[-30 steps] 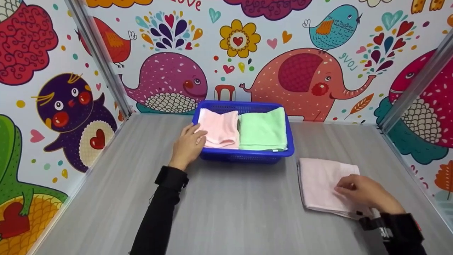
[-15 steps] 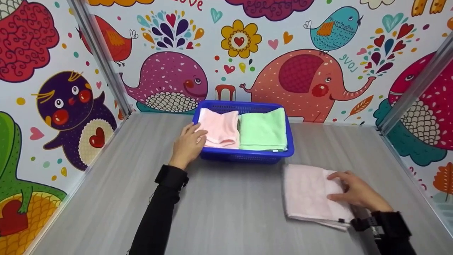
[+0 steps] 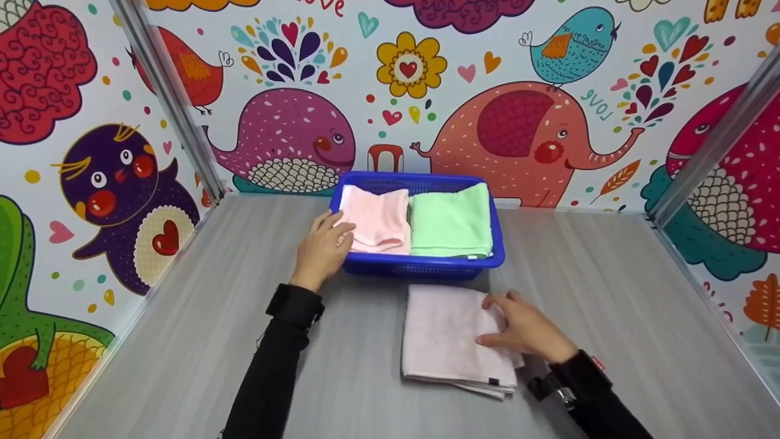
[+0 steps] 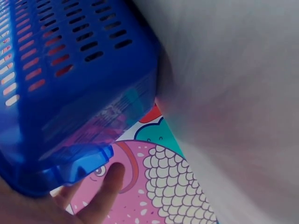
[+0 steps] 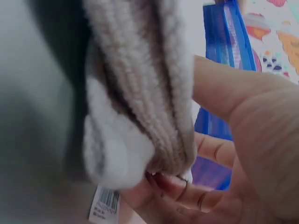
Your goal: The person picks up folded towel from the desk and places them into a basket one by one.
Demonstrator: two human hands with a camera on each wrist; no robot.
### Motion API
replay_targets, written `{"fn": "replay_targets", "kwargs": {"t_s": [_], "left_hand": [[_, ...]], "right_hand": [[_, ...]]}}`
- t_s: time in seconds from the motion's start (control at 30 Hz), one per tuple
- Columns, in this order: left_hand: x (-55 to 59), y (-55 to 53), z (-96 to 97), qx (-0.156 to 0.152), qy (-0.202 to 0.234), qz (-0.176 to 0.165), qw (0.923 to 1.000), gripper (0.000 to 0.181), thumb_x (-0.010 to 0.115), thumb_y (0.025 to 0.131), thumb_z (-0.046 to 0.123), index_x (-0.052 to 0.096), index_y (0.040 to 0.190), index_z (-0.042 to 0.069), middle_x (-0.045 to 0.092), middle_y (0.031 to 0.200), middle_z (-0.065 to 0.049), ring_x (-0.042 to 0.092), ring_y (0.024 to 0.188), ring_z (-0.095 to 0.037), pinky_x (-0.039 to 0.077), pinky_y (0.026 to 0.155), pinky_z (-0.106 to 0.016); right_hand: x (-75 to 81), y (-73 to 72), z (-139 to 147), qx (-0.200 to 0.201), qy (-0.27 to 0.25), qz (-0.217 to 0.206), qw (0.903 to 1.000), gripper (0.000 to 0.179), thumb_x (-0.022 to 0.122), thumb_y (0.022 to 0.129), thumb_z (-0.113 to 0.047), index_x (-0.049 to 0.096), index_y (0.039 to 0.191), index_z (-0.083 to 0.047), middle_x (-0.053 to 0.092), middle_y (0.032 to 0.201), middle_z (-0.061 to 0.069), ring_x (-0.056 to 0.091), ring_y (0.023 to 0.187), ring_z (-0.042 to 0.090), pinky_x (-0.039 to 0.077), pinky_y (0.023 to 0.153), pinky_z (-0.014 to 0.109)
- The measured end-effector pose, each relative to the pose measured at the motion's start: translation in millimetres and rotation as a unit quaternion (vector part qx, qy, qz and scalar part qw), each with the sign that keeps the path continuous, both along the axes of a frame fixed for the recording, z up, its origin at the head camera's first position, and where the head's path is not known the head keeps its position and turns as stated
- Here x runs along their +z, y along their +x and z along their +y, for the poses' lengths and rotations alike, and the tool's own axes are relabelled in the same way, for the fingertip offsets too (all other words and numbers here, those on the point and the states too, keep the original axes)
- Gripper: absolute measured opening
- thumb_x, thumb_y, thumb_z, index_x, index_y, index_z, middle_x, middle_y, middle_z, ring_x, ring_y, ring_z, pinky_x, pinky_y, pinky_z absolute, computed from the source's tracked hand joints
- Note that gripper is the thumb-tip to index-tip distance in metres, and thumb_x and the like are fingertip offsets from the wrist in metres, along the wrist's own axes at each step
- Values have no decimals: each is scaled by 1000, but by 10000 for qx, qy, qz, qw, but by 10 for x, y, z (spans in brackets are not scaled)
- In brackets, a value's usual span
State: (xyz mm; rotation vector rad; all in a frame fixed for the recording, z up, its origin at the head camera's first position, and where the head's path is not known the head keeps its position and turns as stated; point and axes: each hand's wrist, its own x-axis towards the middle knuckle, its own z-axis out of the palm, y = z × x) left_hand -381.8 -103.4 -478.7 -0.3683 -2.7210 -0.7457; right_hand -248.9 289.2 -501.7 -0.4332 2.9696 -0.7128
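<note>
A blue plastic basket [image 3: 420, 263] stands against the back wall, with a folded pink towel [image 3: 375, 216] on its left side and a folded green towel [image 3: 451, 222] on its right. My left hand [image 3: 322, 251] holds the basket's left rim near the front corner; the left wrist view shows fingers [image 4: 105, 196] outside the rim. In front of the basket is a folded pale pink towel [image 3: 454, 335], its right edge gripped by my right hand [image 3: 527, 326]. Fingers [image 5: 217, 151] curl under its layered folds in the right wrist view, where a white label [image 5: 105, 205] hangs.
The grey tabletop [image 3: 201, 341] has a wood-grain look. Walls printed with cartoon animals [image 3: 512, 140] enclose it at the back and both sides. Metal corner posts [image 3: 177, 97] rise at the back left and back right.
My right hand has moved left across the table with the pale pink towel, from right of the basket to in front of it. My left hand and the basket have stayed in place.
</note>
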Motion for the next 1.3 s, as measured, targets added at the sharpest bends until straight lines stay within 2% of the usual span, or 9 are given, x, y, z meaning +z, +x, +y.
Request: {"fn": "replay_targets", "kwargs": {"t_s": [0.13,0.3,0.4,0.47,0.6,0.7,0.8,1.07,1.3], "left_hand": [[35,39,46,156,-81,192,9997,36,53,104,31,71,133,16,54,155,-8,42,149,-30,47,107,-63],[130,168,253,373,74,1616,9861,14,70,92,18,75,103,11,73,113,-11,65,111,-34,53,88,-53],[194,318,446,-129,95,2340,9721,11,73,87,17,68,79,12,68,77,-5,63,77,-29,51,69,-44],[219,440,575,-606,-107,2383,9692,24,74,87,21,63,67,13,62,62,-1,59,62,-24,47,57,-39],[209,714,771,-1064,-1026,814,9857,50,72,94,42,55,57,14,54,54,2,59,54,-20,44,50,-35],[95,924,920,-836,-2023,-386,9750,60,67,93,60,63,60,9,64,62,-4,67,63,-24,50,56,-37],[-67,1086,1079,-703,-2554,-691,9618,68,64,89,70,72,76,4,73,77,-12,71,72,-28,54,61,-39],[-273,1179,1294,-723,-1236,-1145,9831,85,77,82,61,61,123,-12,75,97,-23,73,90,-36,59,77,-43],[-295,1138,1325,-1096,-47,-1762,9782,100,84,83,39,35,148,-19,68,121,-34,71,108,-43,57,95,-48]], "right_hand": [[-6,4,-79,-70,-6,-43,10000,61,92,73,-46,64,117,-15,52,96,5,49,77,20,47,71,39],[-7,34,-66,-244,109,-197,9994,59,90,75,-50,63,120,-21,52,97,4,50,79,20,46,71,38],[6,48,-60,-294,230,-203,9991,59,88,76,-54,63,121,-25,53,97,5,51,79,21,46,70,38],[14,52,-63,-292,280,-153,9991,59,87,76,-55,63,121,-25,54,96,5,51,78,21,46,69,37],[27,60,-81,-281,359,-15,9990,59,88,76,-53,63,121,-24,53,90,4,49,75,20,43,66,36],[40,75,-110,-343,467,58,9983,59,89,76,-51,64,120,-23,53,85,3,49,74,20,42,65,36],[47,84,-134,-374,467,47,9982,58,90,75,-49,64,119,-22,54,83,3,50,75,20,42,65,36],[12,59,-151,-348,-57,-282,9990,55,92,76,-36,61,118,-17,57,85,3,52,84,22,44,72,37],[-36,20,-144,-254,-616,-253,9975,52,92,77,-25,61,117,-14,68,107,9,60,96,25,50,86,45]]}}
